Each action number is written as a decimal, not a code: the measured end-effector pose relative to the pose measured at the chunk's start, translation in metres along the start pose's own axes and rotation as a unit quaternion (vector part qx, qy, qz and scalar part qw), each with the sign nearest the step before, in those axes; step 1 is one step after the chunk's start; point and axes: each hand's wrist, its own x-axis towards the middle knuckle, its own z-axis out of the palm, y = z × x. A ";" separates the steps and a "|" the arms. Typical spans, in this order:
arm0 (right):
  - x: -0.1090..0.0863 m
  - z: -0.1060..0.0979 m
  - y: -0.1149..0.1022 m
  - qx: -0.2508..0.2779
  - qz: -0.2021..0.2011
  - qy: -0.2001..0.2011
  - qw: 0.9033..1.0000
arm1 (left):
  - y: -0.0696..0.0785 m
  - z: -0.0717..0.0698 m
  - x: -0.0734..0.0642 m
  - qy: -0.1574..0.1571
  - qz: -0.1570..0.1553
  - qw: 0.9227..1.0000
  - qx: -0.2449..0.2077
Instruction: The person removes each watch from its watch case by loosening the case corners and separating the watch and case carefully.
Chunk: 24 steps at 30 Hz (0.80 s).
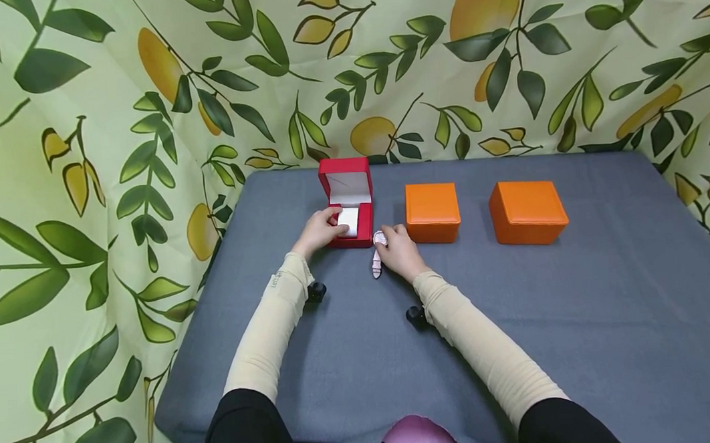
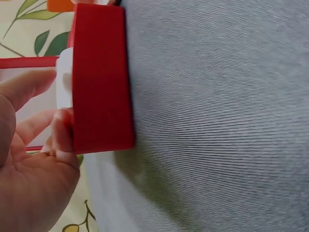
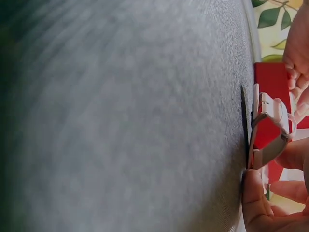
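Note:
A red watch box (image 1: 365,226) stands with its lid raised at the back left of the table. In it sits a white cushion (image 1: 349,220), which my left hand (image 1: 318,231) pinches between thumb and fingers. In the left wrist view, the box front (image 2: 102,79) hides the cushion's lower part. My right hand (image 1: 402,254) holds a wristwatch (image 1: 377,266) with a pale pink strap, just right of the box's front corner. The strap (image 3: 271,152) bends into a loop in the right wrist view, with the fingertips at its near end.
To the right of the red box stand two closed orange boxes, one nearer (image 1: 432,207) and one farther right (image 1: 529,211). A grey-blue cloth covers the table (image 1: 577,317). Leaf-patterned fabric (image 1: 383,66) hangs behind and at the left.

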 end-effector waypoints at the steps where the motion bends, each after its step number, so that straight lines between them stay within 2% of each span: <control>1: 0.000 -0.001 0.000 -0.004 -0.004 0.002 1.000 | 0.001 -0.001 0.000 0.000 0.002 1.000 -0.001; 5: -0.003 -0.004 0.000 -0.026 -0.027 0.010 0.999 | 0.003 -0.001 -0.001 0.014 0.011 1.000 -0.002; 10: -0.010 -0.014 -0.001 -0.055 -0.064 0.035 0.996 | 0.006 0.003 -0.003 0.056 0.027 0.998 0.004; 15: -0.015 -0.028 -0.002 -0.053 -0.096 0.063 0.992 | 0.015 0.005 -0.005 0.085 0.058 0.995 -0.018; 18: -0.017 -0.037 0.001 -0.037 -0.129 0.089 0.987 | 0.023 0.007 -0.006 0.081 0.078 0.993 -0.030; 24: -0.019 -0.056 0.015 -0.004 -0.198 0.148 0.969 | 0.043 0.014 -0.010 0.047 0.101 0.993 -0.044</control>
